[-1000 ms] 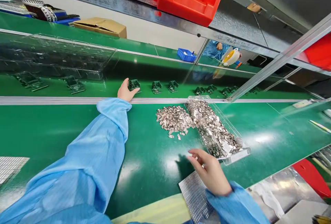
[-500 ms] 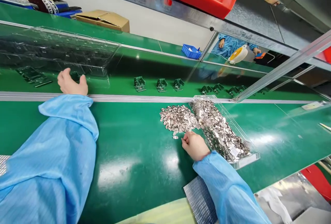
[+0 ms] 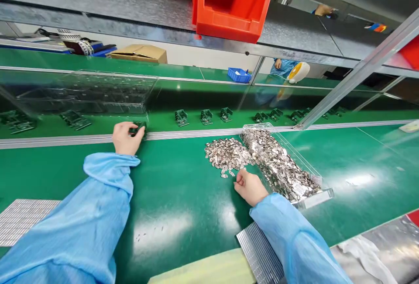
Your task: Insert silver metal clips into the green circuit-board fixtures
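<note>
My left hand [image 3: 126, 137] is at the metal rail on the left, thumb and fingers closed around a small green circuit board [image 3: 140, 126]. My right hand [image 3: 250, 186] is pinched just above the green bench; whatever sits between its fingertips is hidden. Right beside those fingertips lie a few loose metal pieces [image 3: 224, 173], at the near edge of a heap of small silvery metal parts [image 3: 227, 152]. A clear plastic tray [image 3: 316, 199], filled with the same parts, stands tilted across the bench to the right of the heap.
Beyond the rail [image 3: 196, 134], several circuit boards [image 3: 206, 116] stand in a row on the green strip. Clear stacked trays [image 3: 98, 91] are behind my left hand. A red bin [image 3: 229, 24] hangs overhead, and a slanted metal post [image 3: 353, 72] rises at right. A co-worker's blue sleeve [image 3: 284, 66] shows behind.
My left hand has moved right and closed its fingers on a circuit board. The right hand stays pinched near the heap. The camera view has tilted up and shifted left.
</note>
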A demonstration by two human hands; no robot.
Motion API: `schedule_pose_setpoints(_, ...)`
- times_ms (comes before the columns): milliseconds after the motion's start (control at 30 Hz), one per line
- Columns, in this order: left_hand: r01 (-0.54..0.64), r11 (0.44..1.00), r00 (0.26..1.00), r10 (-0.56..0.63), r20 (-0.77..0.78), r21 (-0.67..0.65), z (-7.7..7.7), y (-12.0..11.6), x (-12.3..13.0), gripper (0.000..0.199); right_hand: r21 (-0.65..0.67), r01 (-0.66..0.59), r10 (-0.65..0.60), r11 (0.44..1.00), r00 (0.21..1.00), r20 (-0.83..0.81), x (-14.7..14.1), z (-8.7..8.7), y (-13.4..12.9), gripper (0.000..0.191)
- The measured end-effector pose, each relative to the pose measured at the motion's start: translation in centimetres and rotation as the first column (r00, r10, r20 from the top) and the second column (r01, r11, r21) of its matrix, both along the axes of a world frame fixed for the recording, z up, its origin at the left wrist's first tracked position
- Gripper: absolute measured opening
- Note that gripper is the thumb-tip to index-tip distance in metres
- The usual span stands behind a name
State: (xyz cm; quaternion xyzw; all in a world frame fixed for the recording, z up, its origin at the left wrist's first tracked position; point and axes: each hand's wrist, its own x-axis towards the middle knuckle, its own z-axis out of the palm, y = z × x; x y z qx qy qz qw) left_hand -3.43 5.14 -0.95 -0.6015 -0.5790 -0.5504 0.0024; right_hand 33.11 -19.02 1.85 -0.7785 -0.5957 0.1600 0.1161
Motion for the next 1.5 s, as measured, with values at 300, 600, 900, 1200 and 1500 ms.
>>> schedule_pose_setpoints(300,0.406,0.914,0.906,-0.402,-0.133,0.011,0.6,-15.8,5.9,0.012,0.044,-0.029,0.025,0.999,0.996,0.084,0.0,-0.3,1.4,0.01)
schedule_pose_setpoints(600,0.633,0.718,0.718,-0.684,-0.128,-0.29,0.0,-21.0,4.7,0.09,-0.166,-0.166,0.207,0.972,0.939,0.274,-1.7,1.6,2.7,0.014)
schedule_pose_setpoints(900,0.663,0.432,0.455,-0.881,-0.129,-0.612,0.8,-16.2,5.3,0.105,-0.065,-0.166,0.175,0.984,0.968,0.18,-0.3,2.0,0.6,0.018)
schedule_pose_setpoints(1200,0.887,0.181,0.425,-0.679,0.599,-0.424,0.4,-21.4,11.3,0.059,0.365,0.055,0.142,0.929,0.861,-0.489,-2.1,3.9,-10.9,0.02)
schedule_pose_setpoints(1500,0.956,-0.138,0.122,-0.612,0.782,-0.258,0.7,-27.6,16.4,0.044,0.214,0.57,-0.142,0.793,0.515,-0.846,-6.4,0.9,-14.7,0.027)
